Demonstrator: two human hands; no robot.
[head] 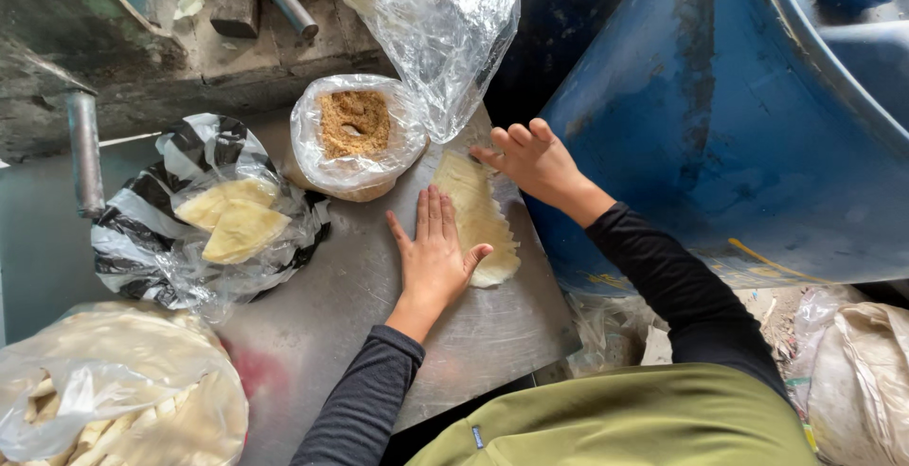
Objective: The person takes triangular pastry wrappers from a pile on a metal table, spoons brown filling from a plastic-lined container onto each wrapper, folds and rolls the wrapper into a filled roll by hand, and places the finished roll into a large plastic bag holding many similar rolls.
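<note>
Packages all round on the metal desk (pixel 322 314). Near the top centre sits a clear plastic bag (pixel 355 134), rolled open, holding brown crumbs. Just behind it an empty clear bag (pixel 445 40) stands puffed up and crinkled. To the left lies a black-and-white striped bag (pixel 142 229), open, with a clear liner and pale folded pieces inside. Bottom left, a big clear bag (pixel 114 390) bulges with pale strips. Far right, by the floor, sits a pale sack (pixel 862 381).
</note>
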